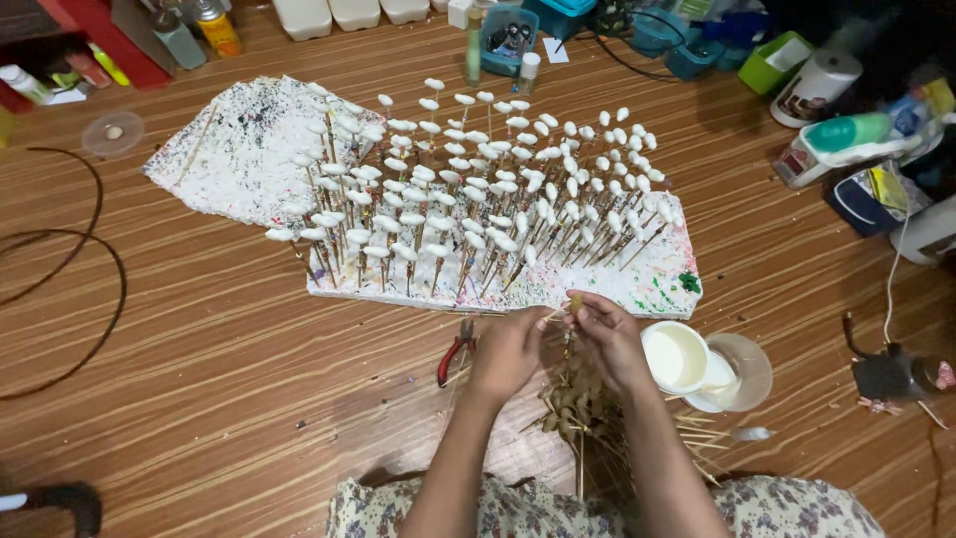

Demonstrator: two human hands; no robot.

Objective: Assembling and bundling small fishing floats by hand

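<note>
Both hands, left hand [508, 349] and right hand [609, 337], pinch one thin stick [570, 311] together just before the foam board [657, 284], whose white-tipped sticks [478, 199] stand upright, seemingly drying; white cup [675, 357] beside.

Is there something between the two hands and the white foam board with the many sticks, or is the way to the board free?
Nothing visible blocks it. The left hand and right hand hold a thin stick just before the near edge of the foam board. The red pliers and the white cup lie off to the sides.
</note>
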